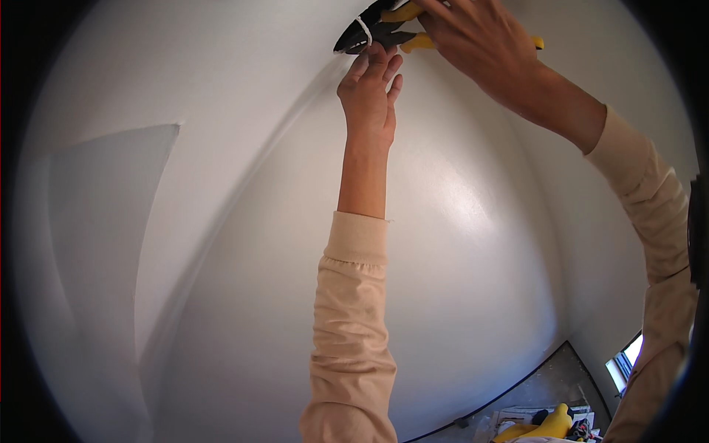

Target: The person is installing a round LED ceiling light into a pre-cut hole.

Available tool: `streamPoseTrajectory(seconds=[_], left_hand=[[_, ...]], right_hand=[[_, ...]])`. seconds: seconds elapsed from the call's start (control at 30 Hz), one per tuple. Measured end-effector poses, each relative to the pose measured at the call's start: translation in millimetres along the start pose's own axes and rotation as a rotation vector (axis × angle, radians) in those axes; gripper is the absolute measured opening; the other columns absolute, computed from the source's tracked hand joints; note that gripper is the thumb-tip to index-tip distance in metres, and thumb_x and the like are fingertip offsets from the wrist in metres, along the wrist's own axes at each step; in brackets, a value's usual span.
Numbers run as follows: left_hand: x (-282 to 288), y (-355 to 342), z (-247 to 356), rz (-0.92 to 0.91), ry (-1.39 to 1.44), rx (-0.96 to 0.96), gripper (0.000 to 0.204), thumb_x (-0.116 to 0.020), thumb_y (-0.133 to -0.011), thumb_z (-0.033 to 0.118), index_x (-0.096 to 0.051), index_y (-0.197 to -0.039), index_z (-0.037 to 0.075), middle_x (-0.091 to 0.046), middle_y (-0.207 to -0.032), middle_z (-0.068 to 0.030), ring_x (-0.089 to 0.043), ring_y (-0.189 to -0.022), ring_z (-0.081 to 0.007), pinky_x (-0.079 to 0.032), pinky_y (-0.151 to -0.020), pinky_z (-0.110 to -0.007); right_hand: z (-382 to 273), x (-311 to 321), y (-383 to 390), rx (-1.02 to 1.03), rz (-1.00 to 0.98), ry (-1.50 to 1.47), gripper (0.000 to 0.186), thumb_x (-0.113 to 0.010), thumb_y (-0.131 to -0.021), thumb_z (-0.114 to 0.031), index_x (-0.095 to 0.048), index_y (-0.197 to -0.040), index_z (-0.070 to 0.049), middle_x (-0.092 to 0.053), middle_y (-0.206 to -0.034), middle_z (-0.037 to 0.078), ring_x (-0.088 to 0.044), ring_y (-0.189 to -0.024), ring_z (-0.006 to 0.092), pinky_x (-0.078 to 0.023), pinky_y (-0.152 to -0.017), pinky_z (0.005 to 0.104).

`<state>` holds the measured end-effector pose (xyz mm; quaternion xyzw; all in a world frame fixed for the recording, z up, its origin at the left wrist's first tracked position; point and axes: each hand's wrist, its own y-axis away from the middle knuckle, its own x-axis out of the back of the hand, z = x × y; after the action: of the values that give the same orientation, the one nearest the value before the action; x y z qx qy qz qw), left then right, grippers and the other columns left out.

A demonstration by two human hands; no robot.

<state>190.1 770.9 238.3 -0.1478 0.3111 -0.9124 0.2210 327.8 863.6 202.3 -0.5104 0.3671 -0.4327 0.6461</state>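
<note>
Raised to the top of the head view, my right hand (484,55) is closed around yellow-handled pliers (382,33). Their dark jaws point left, against or close to the pale surface. A thin white wire (365,29) crosses the jaws and runs down to my left fingertips. My left hand (366,96) is just below the jaws, its thumb and index finger pinched at the wire's lower end and the other fingers loosely curled. The upper part of the pliers is cut off by the frame edge.
White walls (354,310) surround my arms, with a grey-shaded panel or recess (111,184) at left. Low at right, a dark-edged surface (509,391) bears papers and a yellow object (555,422). A small window (626,362) is beside my right sleeve.
</note>
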Motion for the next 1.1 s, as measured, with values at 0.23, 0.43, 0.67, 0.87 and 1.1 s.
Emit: streamPoseTrajectory(seconds=[0.23, 0.43, 0.67, 0.87, 1.1], left_hand=[[5, -2, -1, -0.002, -0.009, 0.006, 0.051, -0.060, -0.094, 0.028, -0.043, -0.135, 0.003, -0.054, -0.126, -0.0074, -0.048, -0.119, -0.0199, -0.036, -0.100, -0.039], [2, -2, -4, 0.029, -0.092, -0.003, 0.048, -0.060, -0.094, 0.026, -0.045, -0.133, 0.002, -0.056, -0.126, -0.0096, -0.051, -0.117, -0.0197, -0.035, -0.101, -0.038], [3, -18, -1, 0.305, -0.353, -0.221, 0.033, -0.060, -0.090, 0.019, -0.058, -0.109, -0.008, -0.066, -0.099, -0.0170, -0.066, -0.086, -0.0224, -0.049, -0.084, -0.033], [-10, -31, -18, 0.451, -0.165, -0.334, 0.028, -0.064, -0.087, 0.011, -0.058, -0.101, -0.012, -0.066, -0.091, -0.0171, -0.068, -0.080, -0.0262, -0.055, -0.081, -0.033], [-8, -11, -1, 0.515, -0.253, -0.168, 0.029, -0.059, -0.086, 0.008, -0.061, -0.111, -0.007, -0.066, -0.104, -0.0174, -0.066, -0.093, -0.0258, -0.048, -0.088, -0.033]], right_hand=[[-6, 8, -6, 0.016, -0.199, -0.025, 0.017, -0.061, -0.087, -0.024, -0.071, -0.096, -0.012, -0.047, -0.105, 0.000, -0.041, -0.101, 0.0169, -0.036, -0.087, 0.0397], [-17, -19, 12, -0.097, -0.122, -0.163, 0.019, -0.058, -0.089, -0.024, -0.069, -0.093, -0.009, -0.045, -0.108, 0.004, -0.041, -0.106, 0.0207, -0.037, -0.092, 0.0473], [-9, 1, 60, -0.237, -0.152, -0.227, 0.016, -0.063, -0.083, -0.013, -0.067, -0.096, -0.004, -0.044, -0.125, 0.010, -0.043, -0.115, 0.0242, -0.035, -0.098, 0.0491], [-7, -1, 119, -0.314, -0.220, -0.423, 0.027, -0.066, -0.073, 0.001, -0.065, -0.100, -0.001, -0.041, -0.126, 0.011, -0.041, -0.117, 0.0252, -0.038, -0.094, 0.0470], [-16, 20, 168, -0.366, -0.490, -0.838, 0.019, -0.063, -0.069, 0.005, -0.064, -0.088, 0.004, -0.051, -0.113, 0.015, -0.055, -0.096, 0.0251, -0.048, -0.072, 0.0402]])
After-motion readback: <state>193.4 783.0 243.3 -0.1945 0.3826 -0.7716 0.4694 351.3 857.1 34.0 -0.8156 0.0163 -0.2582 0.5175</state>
